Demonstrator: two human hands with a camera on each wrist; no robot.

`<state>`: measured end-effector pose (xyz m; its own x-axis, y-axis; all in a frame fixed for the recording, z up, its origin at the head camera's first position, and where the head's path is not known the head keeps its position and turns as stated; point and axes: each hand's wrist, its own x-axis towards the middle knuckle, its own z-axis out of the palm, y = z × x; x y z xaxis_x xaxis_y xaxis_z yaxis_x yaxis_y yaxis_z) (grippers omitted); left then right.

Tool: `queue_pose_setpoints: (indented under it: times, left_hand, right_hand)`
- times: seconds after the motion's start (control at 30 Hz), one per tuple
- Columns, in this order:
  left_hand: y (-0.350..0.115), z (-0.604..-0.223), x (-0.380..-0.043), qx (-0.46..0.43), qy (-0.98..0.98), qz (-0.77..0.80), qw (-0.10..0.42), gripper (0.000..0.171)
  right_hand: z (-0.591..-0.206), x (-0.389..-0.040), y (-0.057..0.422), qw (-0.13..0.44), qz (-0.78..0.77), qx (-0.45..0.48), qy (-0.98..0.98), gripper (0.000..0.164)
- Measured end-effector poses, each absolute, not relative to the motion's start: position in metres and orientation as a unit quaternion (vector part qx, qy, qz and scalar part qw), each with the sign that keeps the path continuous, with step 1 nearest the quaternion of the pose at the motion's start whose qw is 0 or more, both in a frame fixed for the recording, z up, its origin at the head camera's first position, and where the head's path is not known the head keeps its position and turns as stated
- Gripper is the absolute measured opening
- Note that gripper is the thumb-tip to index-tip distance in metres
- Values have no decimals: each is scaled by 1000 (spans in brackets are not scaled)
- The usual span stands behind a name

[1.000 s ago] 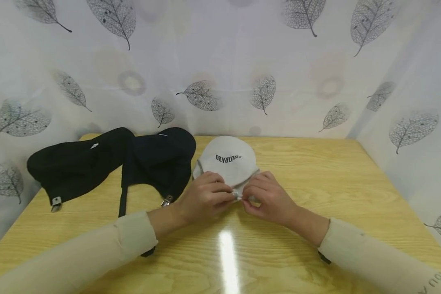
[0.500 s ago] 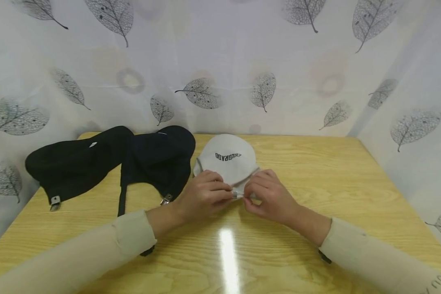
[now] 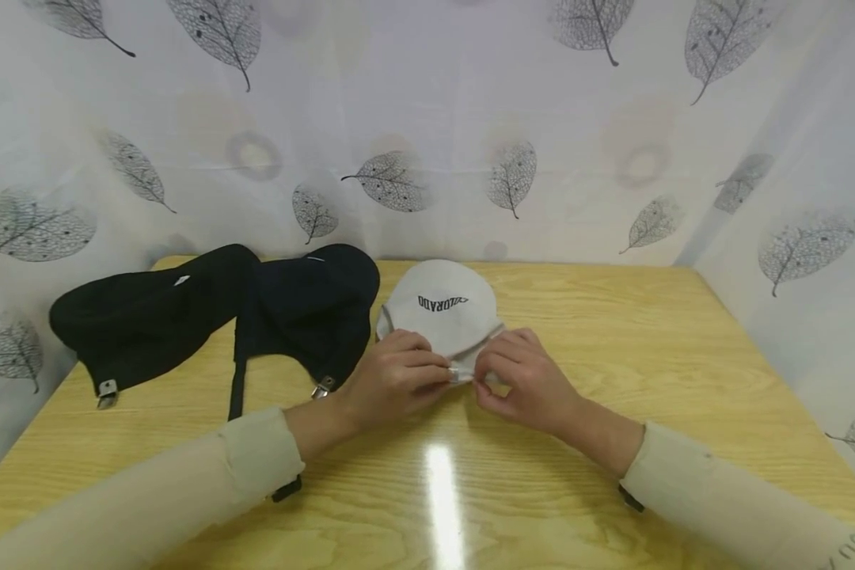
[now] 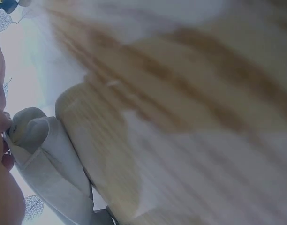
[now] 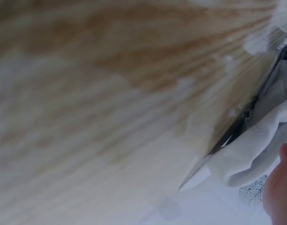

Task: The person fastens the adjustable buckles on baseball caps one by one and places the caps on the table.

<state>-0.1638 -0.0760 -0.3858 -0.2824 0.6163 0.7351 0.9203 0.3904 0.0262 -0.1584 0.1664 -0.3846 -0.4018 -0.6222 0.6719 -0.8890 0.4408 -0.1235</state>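
A pale grey baseball cap (image 3: pixel 438 286) with dark COLORADO lettering lies at the back middle of the table. At its near edge is a strap with a small silvery buckle (image 3: pixel 457 374). My left hand (image 3: pixel 399 372) pinches the strap just left of the buckle. On the other side, the fingers of my right hand (image 3: pixel 523 382) pinch the strap end, thumb against forefinger. Parts of the cap's grey cloth (image 4: pixel 56 180) show beside the left hand in the left wrist view. The right wrist view has the folded cloth (image 5: pixel 246 150) next to my fingers. My fingers hide most of the strap.
Two dark caps lie at the left: a black one (image 3: pixel 150 313) with a metal strap clasp (image 3: pixel 107 392), and a navy one (image 3: pixel 309 309) whose strap (image 3: pixel 237 392) hangs toward me. A leaf-print curtain (image 3: pixel 442 119) stands behind the wooden table (image 3: pixel 613 332).
My right fingertips have shifted slightly right, away from the left hand, so a little more of the strap shows between them. The left hand stays nearly still; the cap keeps its place.
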Motion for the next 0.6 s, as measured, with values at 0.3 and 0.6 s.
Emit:
queue_pose_setpoints:
  times: [0.3,0.6]
  left_hand:
    - [-72,-388,-161,-502,-763,-220,342,9]
    - [-68,-388,-157,-498,-755,-236,357,29]
  right_hand:
    - [-386,-157,163,263,259,494,-787,28]
    - [-387,-159,161,273,272,529,-756,17]
